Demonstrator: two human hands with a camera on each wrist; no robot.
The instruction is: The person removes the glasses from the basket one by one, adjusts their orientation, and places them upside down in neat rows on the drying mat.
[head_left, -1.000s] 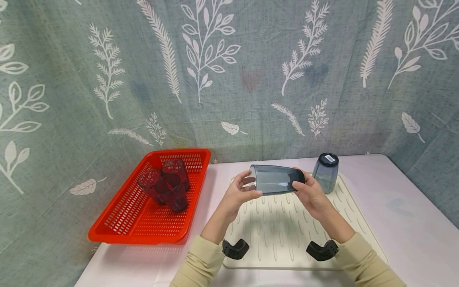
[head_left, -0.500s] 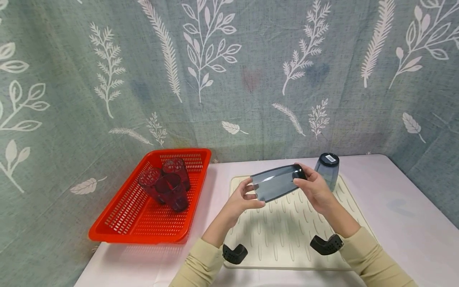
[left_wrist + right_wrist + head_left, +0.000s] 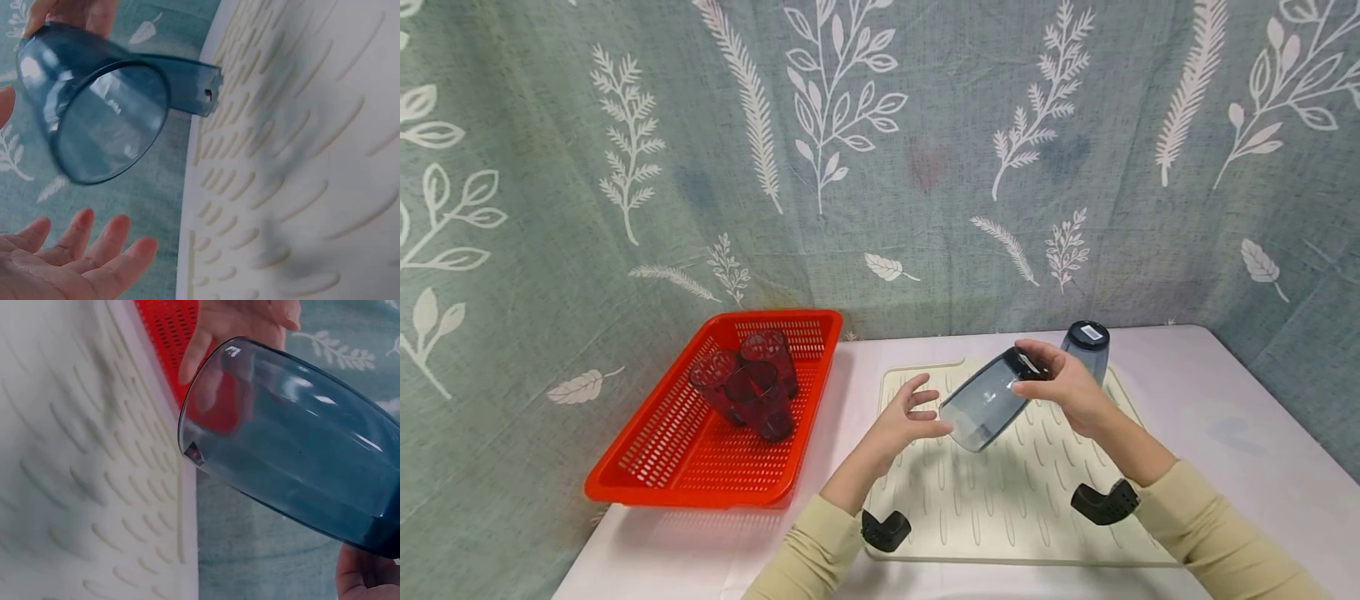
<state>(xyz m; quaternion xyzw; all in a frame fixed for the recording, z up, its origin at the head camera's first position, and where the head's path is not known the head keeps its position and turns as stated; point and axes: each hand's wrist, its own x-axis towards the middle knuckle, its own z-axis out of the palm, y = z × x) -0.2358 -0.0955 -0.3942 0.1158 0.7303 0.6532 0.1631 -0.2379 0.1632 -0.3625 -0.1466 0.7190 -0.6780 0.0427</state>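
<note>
A blue-grey drinking glass (image 3: 987, 403) hangs tilted over the cream ridged mat, its mouth pointing down and left. My right hand (image 3: 1069, 390) grips it by the dark base. Beside the rim, my left hand (image 3: 901, 427) is spread with its fingers relaxed and holds nothing. In the left wrist view a gap shows between the left fingertips (image 3: 115, 226) and the rim of the glass. A second blue-grey glass (image 3: 1094, 350) stands upside down at the mat's back right, partly hidden behind my right hand. The right wrist view shows the held glass (image 3: 300, 444) from the side.
The cream mat (image 3: 992, 517) lies on a white-covered table (image 3: 1240, 467). To the left sits a red perforated basket (image 3: 700, 493) with several dark red glasses (image 3: 767, 400) in it. A patterned grey-green curtain (image 3: 955, 275) stands right behind the table.
The glass has swung from nearly level to tilted mouth-down. My left hand has let go of the rim end, while the right hand keeps its grip on the base.
</note>
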